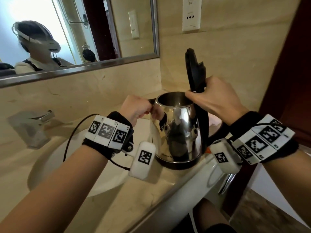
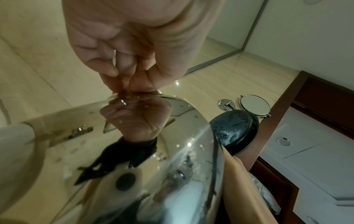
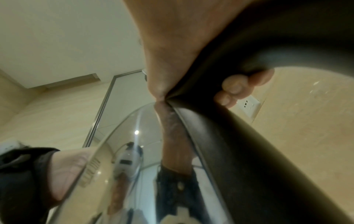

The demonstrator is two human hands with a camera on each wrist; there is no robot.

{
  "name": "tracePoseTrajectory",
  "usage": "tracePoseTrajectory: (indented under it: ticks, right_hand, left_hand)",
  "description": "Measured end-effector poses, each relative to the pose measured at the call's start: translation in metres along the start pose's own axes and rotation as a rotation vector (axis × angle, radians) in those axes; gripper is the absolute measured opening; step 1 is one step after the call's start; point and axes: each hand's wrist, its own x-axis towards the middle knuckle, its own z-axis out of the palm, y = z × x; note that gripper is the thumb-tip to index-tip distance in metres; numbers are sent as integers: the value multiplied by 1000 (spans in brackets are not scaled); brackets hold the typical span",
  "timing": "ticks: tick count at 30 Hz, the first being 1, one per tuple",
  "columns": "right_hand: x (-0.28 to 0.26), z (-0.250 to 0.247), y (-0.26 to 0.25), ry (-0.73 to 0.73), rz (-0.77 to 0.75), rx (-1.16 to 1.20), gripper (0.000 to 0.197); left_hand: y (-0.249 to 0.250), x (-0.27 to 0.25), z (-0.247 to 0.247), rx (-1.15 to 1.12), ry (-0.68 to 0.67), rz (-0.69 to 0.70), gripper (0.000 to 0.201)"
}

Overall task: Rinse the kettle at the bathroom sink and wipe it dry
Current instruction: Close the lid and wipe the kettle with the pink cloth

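A shiny steel kettle (image 1: 178, 132) stands upright on the beige counter (image 1: 151, 190), just right of the sink basin (image 1: 55, 158). Its black lid (image 1: 195, 71) is swung up and the mouth is uncovered. My left hand (image 1: 136, 108) pinches the spout at the kettle's left rim; the left wrist view shows the left hand (image 2: 130, 60) with curled fingers meeting the steel body (image 2: 172, 151). My right hand (image 1: 213, 98) grips the top of the black handle (image 1: 204, 125). In the right wrist view its fingertips (image 3: 235, 87) wrap the handle (image 3: 249, 106).
A chrome faucet (image 1: 33, 125) stands behind the basin at the left. A framed wall mirror (image 1: 75, 31) hangs above, and a wall socket (image 1: 191, 14) is behind the kettle. A dark wooden door frame (image 1: 286, 81) borders the right. A round cosmetic mirror (image 2: 254, 106) is fixed to the wall.
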Motion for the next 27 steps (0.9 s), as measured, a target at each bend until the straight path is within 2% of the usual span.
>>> tracePoseTrajectory:
  ticks: [2,5,11,16,22,27]
  right_hand:
    - [-3,-2,-2,5,-3,13,29]
    - [-8,-5,-6,34,-8,13,29]
    - [-6,-15,-19,36,-42,25,31]
    - [7,-33,-24,92,-35,32,31]
    - [21,-45,-8,151,-8,23,30]
    - [27,-49,18,140,18,3,30]
  left_hand:
    - [2,-2,-4,5,-14,11,16]
    - [4,-5,-7,6,-42,42,22]
    - [16,-8,-12,1,-2,58,23]
    - [44,-2,-13,-35,36,87,20]
    - [70,6,8,-77,-7,109,23]
    - [73,14,38,-70,-51,104,24]
